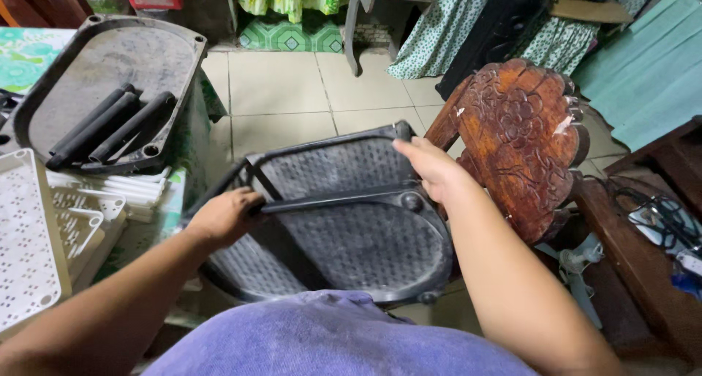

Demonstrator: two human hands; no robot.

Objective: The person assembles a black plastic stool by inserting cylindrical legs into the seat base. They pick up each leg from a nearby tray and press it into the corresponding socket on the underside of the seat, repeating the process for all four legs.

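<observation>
Holding a dark grey perforated plastic shelf tray (351, 237) tilted in the lower middle of the frame, above the lap in a purple garment (329, 339), the person seems to be in the middle of fitting parts of a plastic rack together: a second dark perforated tray (336, 168) stands behind it at an angle, the two joined by dark bars. The left hand (223, 217), at centre left, is curled around a dark plastic bar (322, 204) that crosses the top of the nearer tray, its grip closed on the bar with knuckles up and forearm coming in from the lower left. The right hand (431, 168), just right of centre, reaches forward with wrist bent and fingers laid over the upper right corner of the rear tray, pinching its rim, so its grip is shut on that tray. As a judgement, the next move calls for steadying both pieces and lining up a post socket at the corner before pressing. In the upper left a similar dark oval tray (110, 69) lies face up carrying several loose black plastic tubes (110, 131); white perforated trays (29, 237) lie at far left, and a carved brown wooden chair back (523, 135) stands right of the hands on the pale tiled floor (292, 91)
</observation>
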